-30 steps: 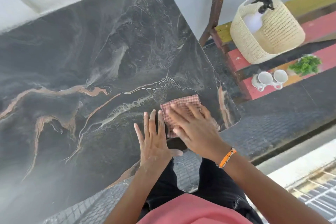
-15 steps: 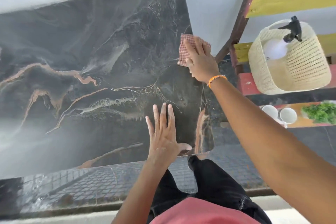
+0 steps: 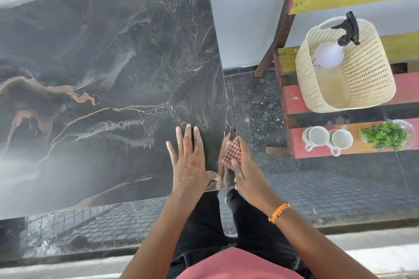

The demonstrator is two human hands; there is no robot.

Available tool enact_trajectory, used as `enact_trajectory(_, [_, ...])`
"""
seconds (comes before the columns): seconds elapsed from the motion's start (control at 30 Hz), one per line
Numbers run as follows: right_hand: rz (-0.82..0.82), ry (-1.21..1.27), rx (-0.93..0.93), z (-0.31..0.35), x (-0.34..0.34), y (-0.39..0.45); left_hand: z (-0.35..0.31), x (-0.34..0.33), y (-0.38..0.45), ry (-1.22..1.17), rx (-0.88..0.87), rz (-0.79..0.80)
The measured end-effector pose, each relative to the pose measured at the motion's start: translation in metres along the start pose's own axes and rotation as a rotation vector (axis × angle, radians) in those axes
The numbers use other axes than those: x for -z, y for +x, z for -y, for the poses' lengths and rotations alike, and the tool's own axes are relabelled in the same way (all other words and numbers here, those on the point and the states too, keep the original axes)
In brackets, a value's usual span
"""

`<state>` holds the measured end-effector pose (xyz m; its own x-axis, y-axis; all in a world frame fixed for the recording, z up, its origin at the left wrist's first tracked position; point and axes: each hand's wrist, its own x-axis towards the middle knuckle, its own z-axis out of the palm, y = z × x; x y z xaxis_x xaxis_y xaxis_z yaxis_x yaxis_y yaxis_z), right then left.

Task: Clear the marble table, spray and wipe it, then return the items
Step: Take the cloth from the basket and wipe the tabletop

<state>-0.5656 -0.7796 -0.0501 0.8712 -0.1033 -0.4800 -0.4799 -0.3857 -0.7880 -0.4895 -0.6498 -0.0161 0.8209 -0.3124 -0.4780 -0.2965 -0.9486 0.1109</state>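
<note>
Bench: a dark marble slab (image 3: pixel 108 70) with tan and white veins is seen from above, its right edge near the middle of the view.
Left hand: the left hand (image 3: pixel 189 161) is laid flat on the bench near its right front corner, fingers straight and slightly spread, nothing held.
Right hand: the right hand (image 3: pixel 243 165) is placed at the right edge of the bench, its grip closed round a cloth.
Cloth: a red-and-white checked cloth (image 3: pixel 231 153) is pressed against the side edge of the slab, just beside the left hand.
Shelf: a red and yellow slatted shelf (image 3: pixel 292 99) is set to the right, well apart from the bench.
Basket: a cream basket (image 3: pixel 367 75) is placed on the shelf, with a spray bottle (image 3: pixel 328 53) inside it.
Cups: two white cups (image 3: pixel 327 139) are set side by side on a lower slat.
Plant: a small green plant (image 3: pixel 385 135) is seen just right of the cups.
</note>
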Motion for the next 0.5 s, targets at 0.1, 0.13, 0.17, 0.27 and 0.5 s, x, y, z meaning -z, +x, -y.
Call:
enact_trajectory(0.1, [-0.128,-0.069,-0.053,0.012,-0.004,0.026,-0.001,0.0,0.0,-0.001,-0.012,0.015])
enact_trajectory(0.13, [-0.169,-0.08,-0.069,0.019,-0.002,0.04,0.0,0.0,0.0,-0.002,-0.027,-0.005])
enact_trajectory(0.17, [-0.186,-0.072,-0.098,0.025,0.003,0.057,0.001,-0.001,0.0,-0.003,-0.04,-0.031])
enact_trajectory(0.27, [-0.15,0.026,-0.155,0.051,0.023,0.107,0.001,0.003,0.001,0.017,-0.039,0.005])
enact_trajectory(0.5, [-0.273,0.328,-0.201,0.079,0.07,0.17,0.001,0.017,0.008,-0.268,-0.087,-0.06])
